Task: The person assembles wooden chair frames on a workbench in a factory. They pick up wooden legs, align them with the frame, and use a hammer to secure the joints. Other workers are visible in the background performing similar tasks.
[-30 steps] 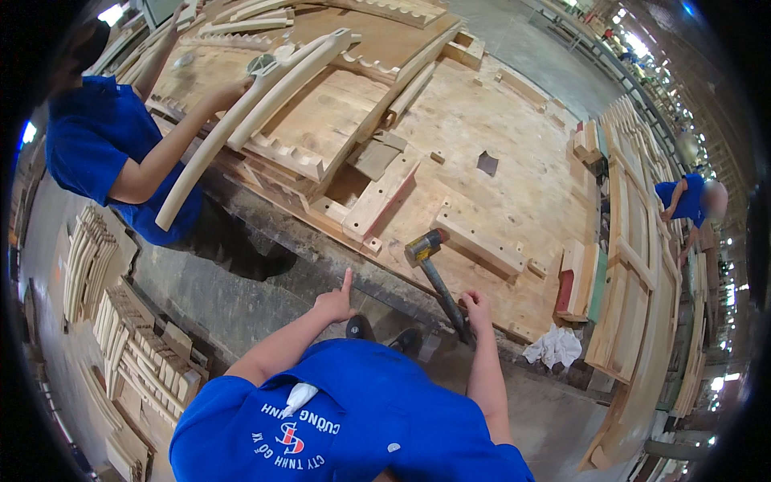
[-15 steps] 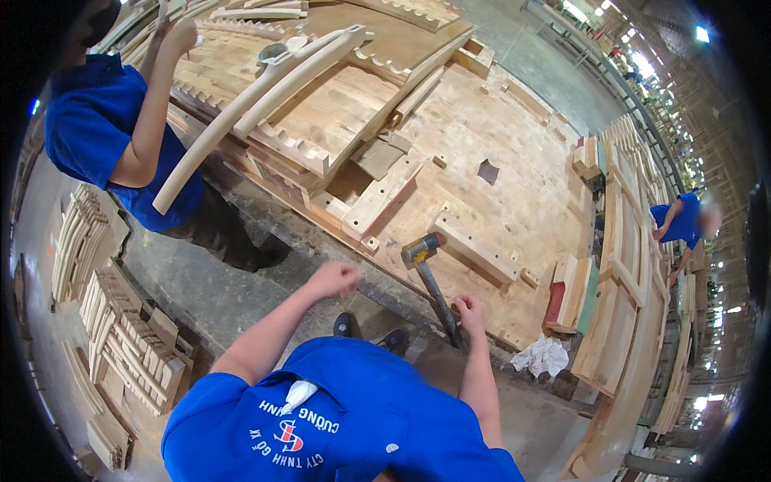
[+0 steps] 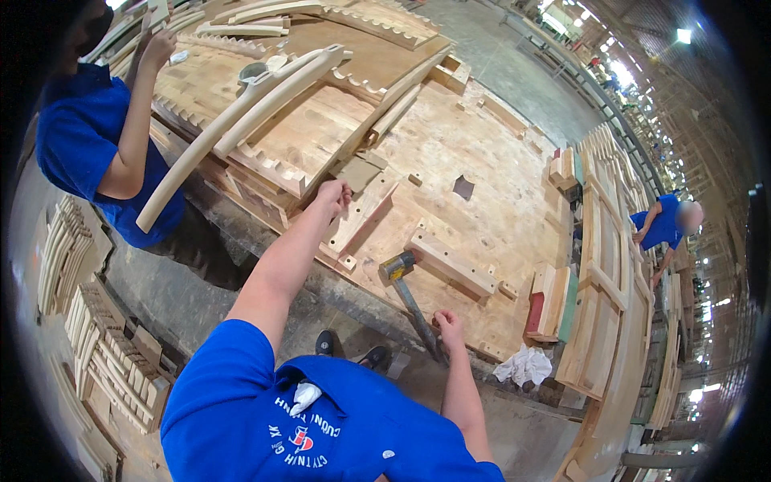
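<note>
My left hand (image 3: 335,195) is stretched over the near side of the wooden worktop, its fingers curled closed. It is above a recess, beside a flat brown piece (image 3: 358,172) and a wooden block (image 3: 365,218); anything in its fingers is hidden. My right hand (image 3: 448,326) hovers near the bench's front edge with thumb and fingers pinched together. What it pinches, if anything, is too small to make out. Just left of it lies a mallet (image 3: 414,303), its yellowish-black head on the worktop and its handle over the edge. Another wooden block (image 3: 452,265) lies beyond the mallet.
Two curved wooden pieces (image 3: 265,100) stick out over the bench at left, beside a co-worker in blue (image 3: 84,149). A white crumpled cloth (image 3: 524,365) and red-and-green-edged blocks (image 3: 552,304) are at right. Slatted wooden parts (image 3: 120,353) are stacked at lower left.
My left hand has reached forward from in front of the bench to the recess by the flat brown piece. The right hand stays pinched near the mallet handle. The whole view has shifted slightly.
</note>
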Demonstrator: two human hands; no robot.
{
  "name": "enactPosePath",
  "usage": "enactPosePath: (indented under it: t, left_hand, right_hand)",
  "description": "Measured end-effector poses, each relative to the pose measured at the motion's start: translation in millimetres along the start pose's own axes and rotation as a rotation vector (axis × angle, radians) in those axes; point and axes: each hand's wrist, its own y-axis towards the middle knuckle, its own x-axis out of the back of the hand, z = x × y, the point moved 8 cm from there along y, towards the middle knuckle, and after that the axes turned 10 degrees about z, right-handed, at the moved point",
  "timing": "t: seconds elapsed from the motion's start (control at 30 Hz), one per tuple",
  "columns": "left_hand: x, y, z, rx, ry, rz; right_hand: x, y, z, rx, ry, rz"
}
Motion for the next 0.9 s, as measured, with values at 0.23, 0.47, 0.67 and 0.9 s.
enactPosePath:
  t: [0.23, 0.47, 0.67, 0.9]
  left_hand:
    - [-25, -23, -2, -0.334, 0.134, -0.119]
    - [8, -89, 33, -0.277, -0.084, 0.13]
    - [49, -145, 47, -0.327, 0.262, 0.01]
    - [5, -113, 24, -0.431, 0.385, 0.045]
  right_hand:
    - [8, -5, -13, 0.03, -0.016, -0.053]
    - [7, -7, -13, 0.055, 0.028, -0.074]
    - [6, -8, -8, 0.025, 0.004, -0.09]
    - [4, -11, -3, 0.037, 0.033, -0.053]
